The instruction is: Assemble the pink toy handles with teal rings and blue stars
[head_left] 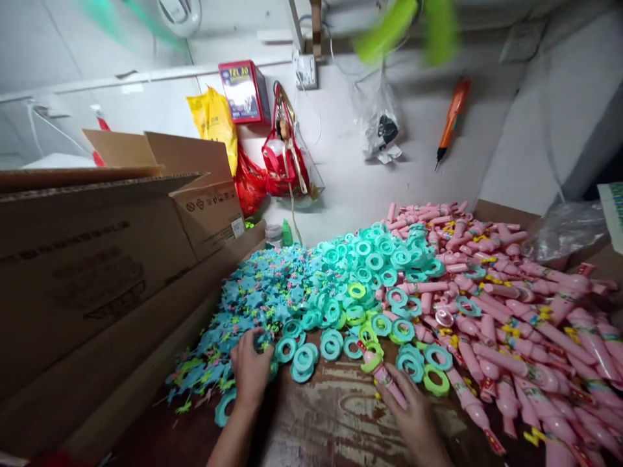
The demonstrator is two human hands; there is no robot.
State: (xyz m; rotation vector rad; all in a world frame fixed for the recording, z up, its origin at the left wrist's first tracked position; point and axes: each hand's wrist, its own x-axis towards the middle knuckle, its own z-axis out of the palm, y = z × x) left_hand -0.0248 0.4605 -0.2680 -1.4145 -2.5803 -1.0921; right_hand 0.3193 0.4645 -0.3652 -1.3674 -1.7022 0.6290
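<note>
Table: brown, worn wood (350,415) showing bare at six o'clock, between and in front of the hands.
Right hand: at five o'clock, the hand (411,402) has its grip closed around the lower part of a pink bottle-shaped piece (389,384), which tilts up and leftward with its red tip towards the rings.
Green ring on the piece: a yellow-green ring (372,360) sits around its upper end.
Left hand: at seven o'clock, the hand (250,366) has its grip curled, fingertips down at the border of blue pieces and teal rings; whether it pinches one, I cannot tell.
Teal rings: a heap (374,261) from the centre towards six o'clock, loose ones nearest the hands, a few yellow-green ones mixed in.
Blue star shapes: piled (256,298) at eight o'clock, with small pink and green bits among them.
Pink pieces: a large heap (511,305) at four o'clock, dotted with yellow bits.
Carton: open cardboard (97,259) at nine o'clock, beside the blue pile.
Wall: red handbag (285,165) and red box (243,94) at eleven, clear bag (382,126) at one, orange tool (454,115) hanging at two.
</note>
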